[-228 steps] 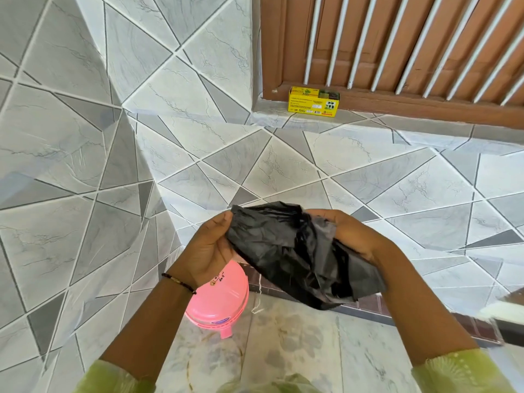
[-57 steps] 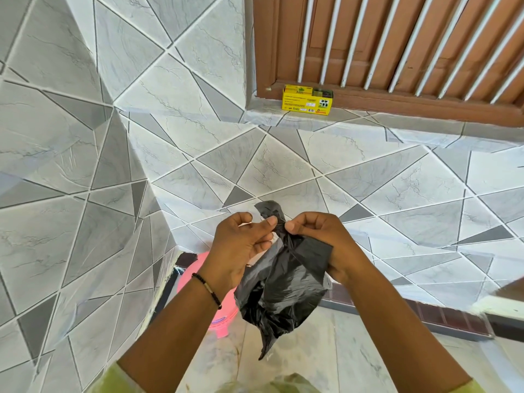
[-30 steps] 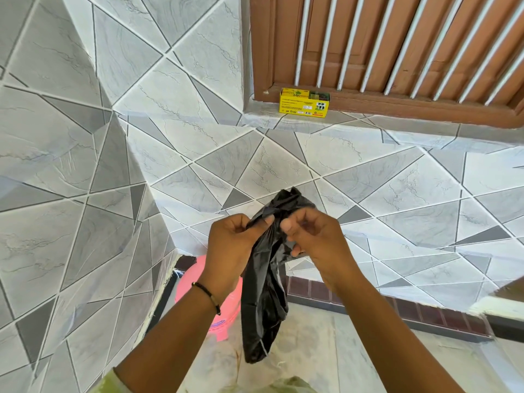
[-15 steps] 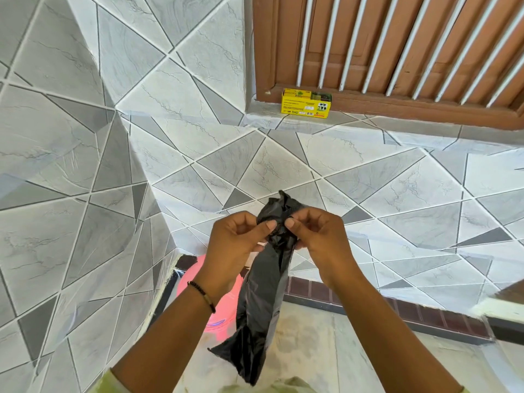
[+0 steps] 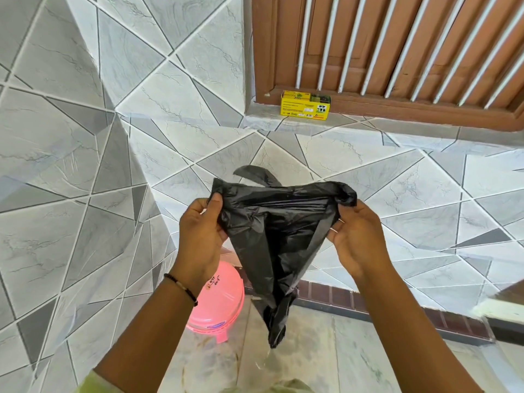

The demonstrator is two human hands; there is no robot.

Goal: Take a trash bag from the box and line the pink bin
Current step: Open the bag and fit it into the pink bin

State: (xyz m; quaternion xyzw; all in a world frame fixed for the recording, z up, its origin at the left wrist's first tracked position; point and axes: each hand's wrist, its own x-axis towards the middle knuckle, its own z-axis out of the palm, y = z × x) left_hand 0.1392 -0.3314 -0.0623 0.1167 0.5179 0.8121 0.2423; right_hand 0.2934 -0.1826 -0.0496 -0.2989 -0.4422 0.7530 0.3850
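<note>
Bag (image 5: pixel 278 239) hangs between both hands, its top edge stretched side to side and its long axis running down toward six o'clock, tapering to a bunched tail. Left hand (image 5: pixel 200 234) pinches the top corner at nine o'clock, fingers closed on the plastic; right hand (image 5: pixel 355 239) grips the opposite corner at three o'clock the same way. Bin (image 5: pixel 219 303), pink with its lid down, stands on the floor (image 5: pixel 326 361) at about seven o'clock from the bag, nearer the left hand. Box (image 5: pixel 305 104) sits far off at twelve o'clock, on the ledge (image 5: pixel 263 120).
</note>
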